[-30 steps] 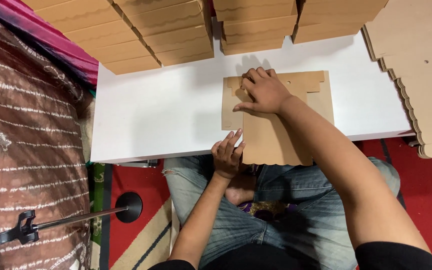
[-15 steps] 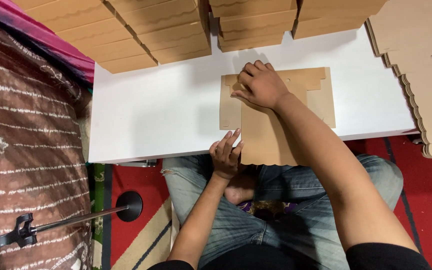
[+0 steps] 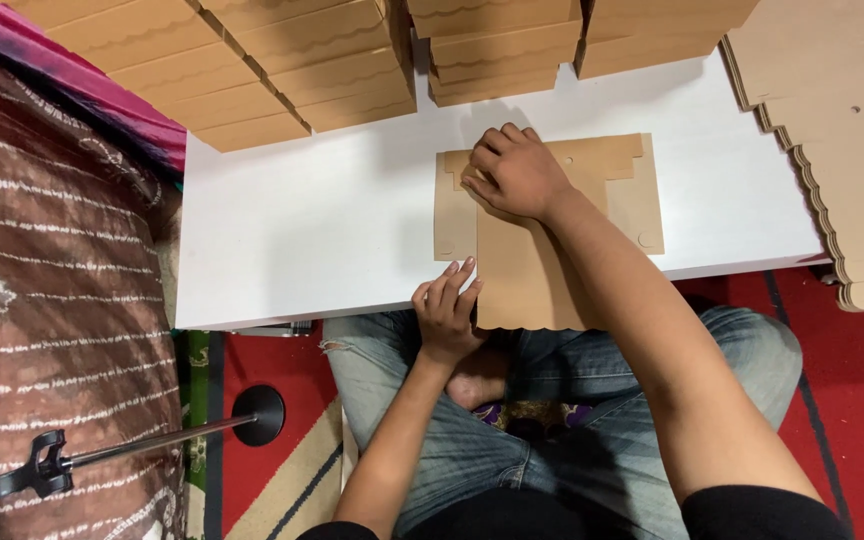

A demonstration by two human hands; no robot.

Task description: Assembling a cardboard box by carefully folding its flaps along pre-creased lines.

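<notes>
My right hand (image 3: 517,172) lay knuckles up, fingers curled, pressing on the upper left part of a flat brown cardboard cutout (image 3: 552,245) — not gripping it, just bearing down. The cutout sat on the white table (image 3: 322,220) towards its near edge, right of the middle, and its scalloped lower end hung out past that edge over my lap. My left hand (image 3: 447,310) was open with the fingers straight, their tips touching the cutout's lower left side right at the table's near edge. Along the far edge stood stacks of folded cardboard boxes (image 3: 302,70) — and at the right edge lay a pile of flat scalloped sheets (image 3: 842,150), overhanging the near right corner
</notes>
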